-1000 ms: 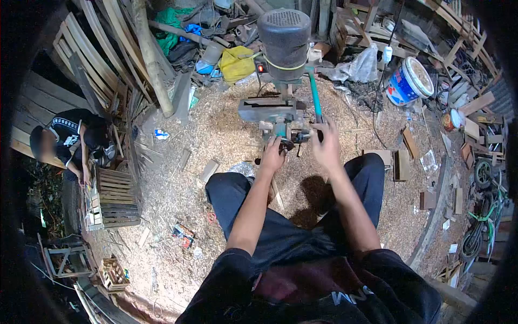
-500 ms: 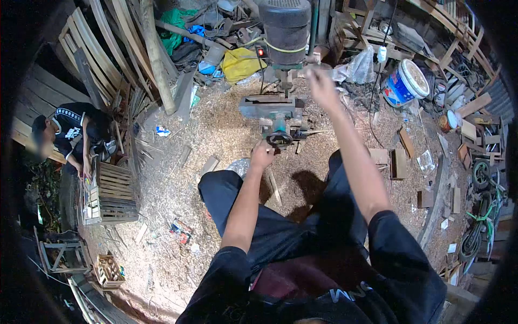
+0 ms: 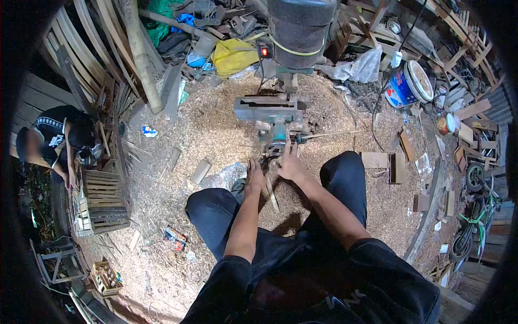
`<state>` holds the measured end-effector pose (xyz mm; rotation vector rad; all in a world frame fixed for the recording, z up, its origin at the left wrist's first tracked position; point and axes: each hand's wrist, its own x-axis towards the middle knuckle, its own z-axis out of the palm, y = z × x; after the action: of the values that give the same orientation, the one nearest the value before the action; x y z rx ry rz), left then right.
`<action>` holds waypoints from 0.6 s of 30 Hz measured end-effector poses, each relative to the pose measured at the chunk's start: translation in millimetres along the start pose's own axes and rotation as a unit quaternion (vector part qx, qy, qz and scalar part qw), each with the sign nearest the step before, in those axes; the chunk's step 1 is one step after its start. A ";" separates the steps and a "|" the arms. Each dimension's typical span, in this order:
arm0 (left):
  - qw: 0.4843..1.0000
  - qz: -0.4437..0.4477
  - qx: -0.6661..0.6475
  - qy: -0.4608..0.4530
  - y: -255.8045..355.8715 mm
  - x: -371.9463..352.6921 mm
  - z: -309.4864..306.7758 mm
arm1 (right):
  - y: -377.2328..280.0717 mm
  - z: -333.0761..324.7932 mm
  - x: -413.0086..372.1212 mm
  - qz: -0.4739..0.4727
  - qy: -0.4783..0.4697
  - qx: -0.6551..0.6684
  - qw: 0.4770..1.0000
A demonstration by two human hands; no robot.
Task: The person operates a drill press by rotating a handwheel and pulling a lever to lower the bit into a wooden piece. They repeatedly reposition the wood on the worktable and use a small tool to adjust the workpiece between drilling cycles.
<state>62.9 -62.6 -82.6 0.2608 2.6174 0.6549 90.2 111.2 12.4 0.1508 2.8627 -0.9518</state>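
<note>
A machine with a large dark motor housing (image 3: 301,38) stands in front of me, a yellow band round it. Below the motor lies a grey metal vise-like block (image 3: 265,112), with a green part (image 3: 279,131) and a round handwheel (image 3: 275,148) on its near side. My right hand (image 3: 290,163) is at the right of the handwheel, fingers pointing forward against it. To the wheel's lower left is my left hand (image 3: 256,176), its fingers partly hidden; what it touches is too small to tell.
Wood shavings cover the ground (image 3: 216,140). A blue and white bucket (image 3: 404,86) stands at right, near a hanging cable. At left a person (image 3: 59,135) crouches by a slatted wooden crate (image 3: 105,200). A yellow sack (image 3: 234,56) lies behind; a green motorcycle (image 3: 477,216) is at far right.
My right hand has come down from beside the motor to the handwheel. My left hand has shifted slightly down and left, off the wheel's edge. The view has moved closer to the machine.
</note>
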 end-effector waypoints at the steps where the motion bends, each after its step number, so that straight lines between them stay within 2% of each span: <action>1: 1.000 -0.005 0.006 0.007 -6.9 4.6 10.3 | -0.8 3.4 -0.5 -0.004 -0.002 -0.012 1.000; 3: 0.999 -0.016 0.021 0.027 -19.3 15.3 25.4 | -1.6 8.0 2.6 -0.002 0.005 0.012 1.000; 5: 0.999 -0.050 0.002 -0.020 -14.3 7.8 8.2 | 1.9 14.6 3.5 -0.009 0.014 0.006 1.000; 6: 0.997 -0.065 -0.010 -0.043 -11.6 7.9 2.0 | -4.2 5.4 2.7 -0.001 -0.013 0.049 0.999; 9: 0.988 -0.111 -0.021 -0.104 -37.2 31.7 24.2 | -3.6 -3.5 4.0 -0.007 -0.068 0.051 0.996; 10: 0.996 -0.072 0.036 -0.024 -40.1 30.3 37.5 | -2.5 -3.3 3.9 -0.003 -0.079 0.047 0.996; 13: 0.990 -0.051 0.112 -0.070 -36.8 41.0 41.2 | 2.1 -3.7 5.1 -0.008 -0.099 0.053 0.994; 14: 0.996 -0.065 -0.037 0.047 -56.5 62.3 67.2 | 2.2 -5.6 5.8 -0.010 -0.104 0.056 0.993; 17: 0.983 -0.149 -0.104 0.033 -32.8 52.1 22.8 | 8.7 -9.0 5.3 -0.022 -0.121 0.090 0.988; 18: 0.988 -0.117 -0.086 0.055 -36.8 53.9 17.4 | 7.0 -12.0 5.3 -0.017 -0.115 0.089 0.989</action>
<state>19.8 -72.6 -133.6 -0.1376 2.6187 0.8256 84.9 124.3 17.1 0.0063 2.5767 -1.1503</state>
